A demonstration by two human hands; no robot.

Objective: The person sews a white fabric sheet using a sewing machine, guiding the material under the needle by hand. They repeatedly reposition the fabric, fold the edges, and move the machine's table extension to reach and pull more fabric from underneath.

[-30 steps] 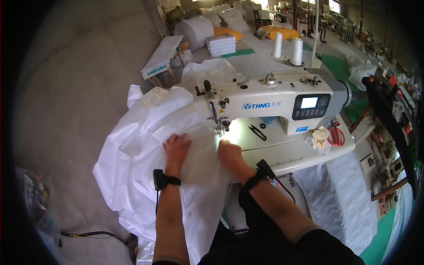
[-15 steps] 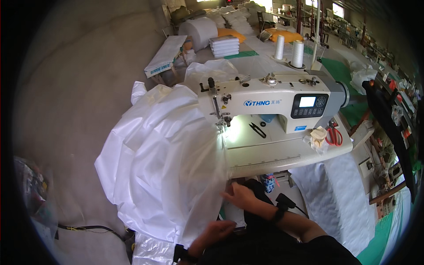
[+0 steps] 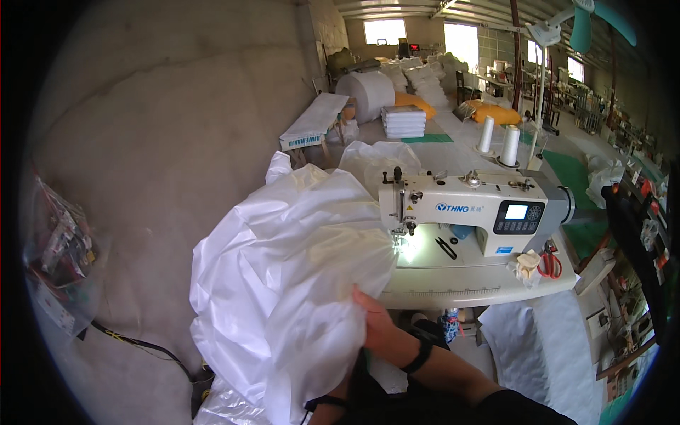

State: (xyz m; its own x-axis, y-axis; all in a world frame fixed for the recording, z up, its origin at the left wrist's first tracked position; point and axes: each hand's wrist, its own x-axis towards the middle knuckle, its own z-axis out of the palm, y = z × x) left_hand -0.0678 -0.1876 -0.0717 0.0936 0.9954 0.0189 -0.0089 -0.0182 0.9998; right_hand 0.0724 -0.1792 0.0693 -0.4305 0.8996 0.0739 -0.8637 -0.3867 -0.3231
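Right hand (image 3: 375, 323) narrow, thumb over the near right edge of a big, crumpled, glossy white sheet (image 3: 283, 283), seems to pinch it; fingertips behind are hidden. Left hand out of sight behind the sheet, only a bit of left forearm (image 3: 329, 411) shows at the lower edge, so can't tell its grip. Sheet bunches left of a white sewing machine with a grey end (image 3: 460, 205), its far right edge reaching the lit needle area; can't tell if it's under the foot.

Risks, my guess: sheet's bulk sits off to the left, its weight could drag the edge askew at the needle. Slick-looking material could slide out of a one-sided pinch. Loose folds could tuck under and get caught. Left hand's spot is blind from this view.

Surface: pale machine tabletop with a ruler strip (image 3: 453, 287), carrying black thread snips (image 3: 445, 248), red-handled scissors (image 3: 550, 266) and a crumpled cream wad (image 3: 527, 262). Two white thread cones (image 3: 510, 146) stand behind.

Room: workshop, bare grey wall at left, fat white roll (image 3: 367, 95), stack of white folded packs (image 3: 404, 124), orange sack (image 3: 496, 114), teal-bladed fan (image 3: 582, 30) top right, bright windows at back.
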